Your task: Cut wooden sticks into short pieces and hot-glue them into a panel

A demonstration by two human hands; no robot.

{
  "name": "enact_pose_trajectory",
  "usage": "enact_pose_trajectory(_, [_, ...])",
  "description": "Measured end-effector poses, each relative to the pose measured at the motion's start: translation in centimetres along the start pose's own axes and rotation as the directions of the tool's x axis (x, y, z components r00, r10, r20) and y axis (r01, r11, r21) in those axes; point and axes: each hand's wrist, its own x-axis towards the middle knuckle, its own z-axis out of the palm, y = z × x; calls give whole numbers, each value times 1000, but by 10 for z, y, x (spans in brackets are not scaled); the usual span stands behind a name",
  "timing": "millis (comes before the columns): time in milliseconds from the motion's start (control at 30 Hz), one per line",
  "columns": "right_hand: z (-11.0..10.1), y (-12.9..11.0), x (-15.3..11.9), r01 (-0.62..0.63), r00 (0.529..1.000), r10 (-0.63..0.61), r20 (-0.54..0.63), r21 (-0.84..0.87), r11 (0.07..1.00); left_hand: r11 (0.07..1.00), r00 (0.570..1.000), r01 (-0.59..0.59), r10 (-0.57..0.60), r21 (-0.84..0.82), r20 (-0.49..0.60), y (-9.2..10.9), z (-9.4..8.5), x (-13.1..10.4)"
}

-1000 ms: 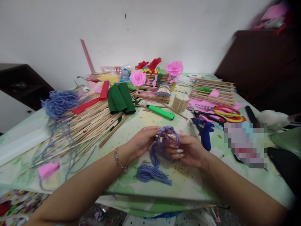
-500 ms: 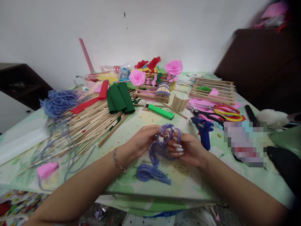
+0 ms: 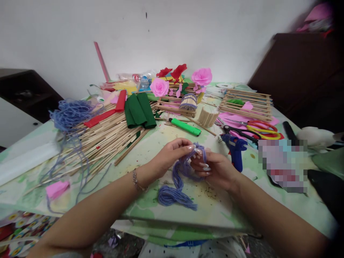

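Between my two hands is a looped bundle of purple-blue yarn (image 3: 176,175), held just above the tablecloth. My left hand (image 3: 176,154) pinches the upper loops between thumb and forefinger. On the other side, my right hand (image 3: 215,166) has its fingers curled round the same loops. A strand bunch hangs down from the hands to a folded yarn hank (image 3: 176,198) lying on the table below. Exactly how the strands cross at the fingertips is hidden. Beyond the hands lies a green utility knife (image 3: 186,127), and a blue glue gun (image 3: 234,148) is close to my right hand.
Many thin wooden sticks (image 3: 107,143) spread over the left, with tangled yarn (image 3: 71,114) behind them and folded green paper (image 3: 139,111) on top. Scissors (image 3: 262,132) and a stick frame (image 3: 245,104) lie at right. Pink paper flowers (image 3: 159,87) stand at the back.
My left hand has shifted slightly right, its fingertips now touching the loops near the right fingers. The open loops have drawn closer together. The whole view has shifted a little.
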Motion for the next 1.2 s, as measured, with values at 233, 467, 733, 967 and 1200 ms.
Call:
enact_pose_trajectory(233, [2, -1, -2, 86, 996, -88, -31, -48, 995, 993, 994, -108, 109, 54, -23, 1, -1, 2])
enact_pose_trajectory(467, [2, -3, -1, 202, 960, -229, -163, -169, 965, 809, 911, -385, 410, 445, 43, -1, -5, -2])
enact_pose_trajectory(733, [4, 8, 2, 319, 862, -444, -244, -419, 850, 602, 854, -482, 486, 636, 187, -1, -1, -12])
enact_pose_trajectory(967, [-1, 3, 1, 512, 785, -569, -245, -260, 819, 659, 806, -542, 583, 521, 101, -7, -7, -7])
enact_pose_trajectory(1200, [0, 8, -2, 557, 758, -626, -183, -317, 767, 841, 882, -470, 460, 270, 103, -8, -6, -2])
